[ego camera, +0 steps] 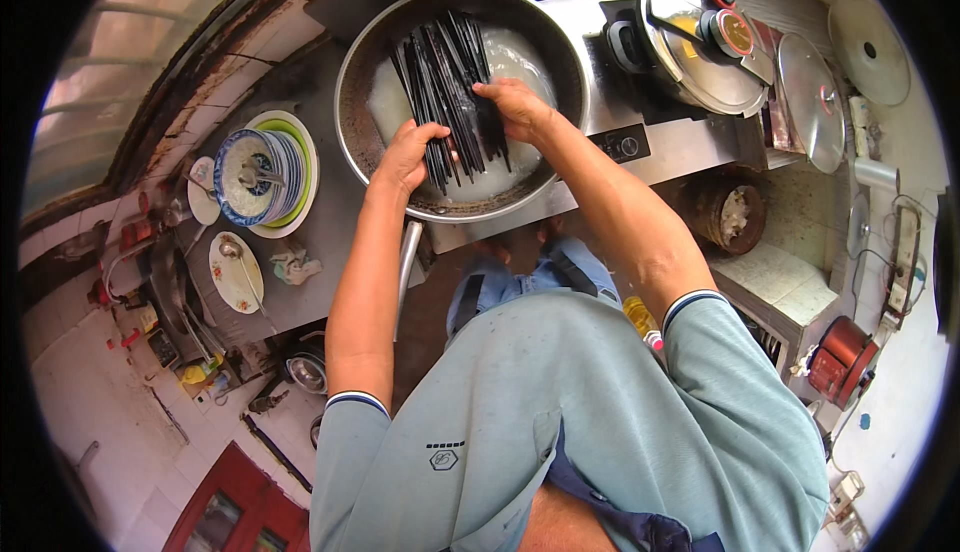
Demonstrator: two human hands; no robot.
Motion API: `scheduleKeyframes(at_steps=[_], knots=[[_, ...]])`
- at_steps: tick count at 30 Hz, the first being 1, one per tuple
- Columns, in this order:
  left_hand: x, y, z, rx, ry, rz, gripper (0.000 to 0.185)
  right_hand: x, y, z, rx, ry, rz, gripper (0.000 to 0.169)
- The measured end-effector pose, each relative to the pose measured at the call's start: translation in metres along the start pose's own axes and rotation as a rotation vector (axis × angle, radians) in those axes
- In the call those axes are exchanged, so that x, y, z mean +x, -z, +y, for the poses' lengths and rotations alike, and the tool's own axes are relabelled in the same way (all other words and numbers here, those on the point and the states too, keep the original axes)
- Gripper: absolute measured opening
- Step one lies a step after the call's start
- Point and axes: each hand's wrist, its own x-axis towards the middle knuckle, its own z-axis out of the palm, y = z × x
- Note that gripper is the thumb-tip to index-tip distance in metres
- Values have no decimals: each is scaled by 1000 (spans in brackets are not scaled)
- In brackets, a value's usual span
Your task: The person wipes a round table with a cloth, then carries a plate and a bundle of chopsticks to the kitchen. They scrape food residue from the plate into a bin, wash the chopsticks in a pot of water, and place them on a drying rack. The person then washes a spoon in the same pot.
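Note:
Both hands hold a loose bundle of dark chopsticks [450,94] above a large wok [352,124] with cloudy, whitish liquid in it. My left hand [411,153] grips the lower left side of the bundle, thumb laid across the sticks. At the right side of the bundle, my right hand [517,108] is closed around more of them, its thumb on top. The sticks fan out slightly, their far ends near the wok's far wall. A metal handle [409,267] sticks out from the wok towards me.
Left of the wok stand stacked bowls [251,177] with spoons, an oval plate [236,274] with a ladle, and a crumpled cloth [295,265]. A pressure cooker [697,49] is on the stove [675,147] at right. Pot lids [810,102] lean beyond it. An oil bottle [639,317] is below.

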Motion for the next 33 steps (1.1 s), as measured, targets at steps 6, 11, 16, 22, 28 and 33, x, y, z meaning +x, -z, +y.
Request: scheduleKeyframes(at_steps=[6, 11, 16, 22, 28, 33], knots=[[-5, -39, 18, 218, -60, 191, 38, -1, -2, -2, 43, -55, -160, 23], [-3, -26, 15, 100, -21, 90, 34, -3, -5, -7, -114, -42, -135, 18], [-8, -25, 18, -45, 44, -15, 26, -9, 0, -15, -113, -110, -158, 11], [-7, -25, 18, -50, 39, 8, 24, 2, 6, -9, -150, -34, -140, 17], [-11, -26, 22, 38, 47, 62, 27, -4, 1, -14, -136, -40, -121, 24], [-19, -34, 29, 79, 71, 71, 27, -3, 5, -13, -150, -72, -153, 26]])
